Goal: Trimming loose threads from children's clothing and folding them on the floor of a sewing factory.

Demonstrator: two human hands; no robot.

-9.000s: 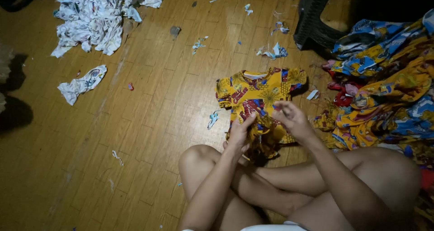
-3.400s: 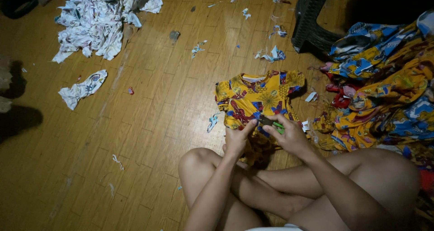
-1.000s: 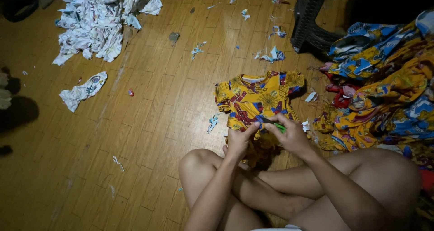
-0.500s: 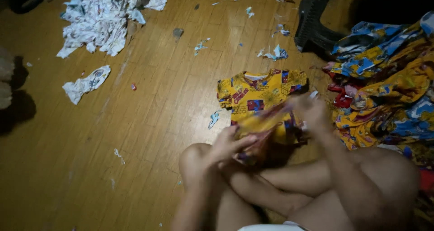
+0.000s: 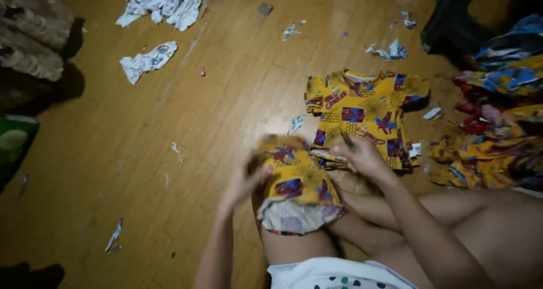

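I sit on a wooden floor with my legs folded. A small yellow printed garment piece [image 5: 297, 181] lies draped over my left knee, its pale lining showing at the bottom. My left hand [image 5: 246, 178], blurred by motion, grips its left edge. My right hand [image 5: 365, 158] rests at the piece's upper right, fingers closed around a small thin dark tool [image 5: 346, 140]. Just beyond my right hand, a yellow printed child's shirt [image 5: 365, 111] lies flat on the floor.
A heap of yellow, blue and red printed cloth [image 5: 498, 130] lies at the right. A dark stool [image 5: 452, 17] stands at the top right. White fabric offcuts [image 5: 164, 3] and a white scrap [image 5: 147, 63] lie at the top left. Brown cloth [image 5: 31, 40] and a green bag [image 5: 14, 145] are at the left edge.
A second yellow garment piece has come onto my left knee. My hands have moved apart, the left one swinging left and down. The view has shifted down and left.
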